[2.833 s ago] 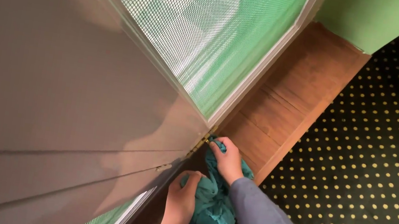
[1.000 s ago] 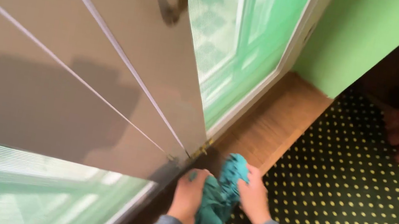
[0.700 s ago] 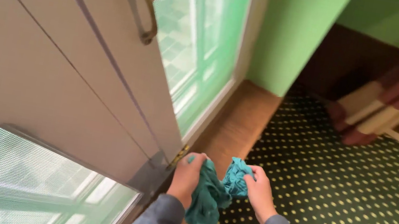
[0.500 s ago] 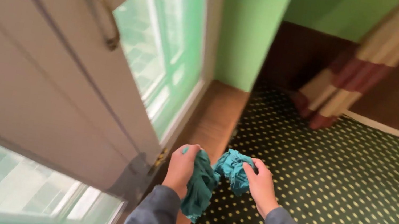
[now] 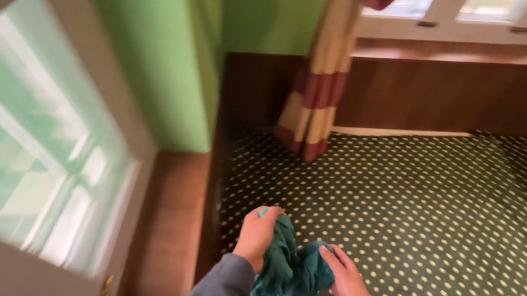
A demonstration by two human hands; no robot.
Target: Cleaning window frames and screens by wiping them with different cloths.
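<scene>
Left hand [image 5: 257,234] clenched upper bunch of teal cloth [image 5: 289,273]; right hand [image 5: 345,288] gripped opposite side, fingers curled into folds. Cloth hung crumpled between hands, above dotted green carpet [image 5: 451,222], not touching any surface. Glazed door [image 5: 17,128], wooden threshold [image 5: 168,225] adjacent, untouched. Cloth soft, wrinkled; carpet dense, short-piled; striped curtain [image 5: 317,85] draped vertically.

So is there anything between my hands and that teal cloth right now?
Nothing visible. The left hand and the right hand both hold the bunched teal cloth directly, above the dotted green carpet.
</scene>
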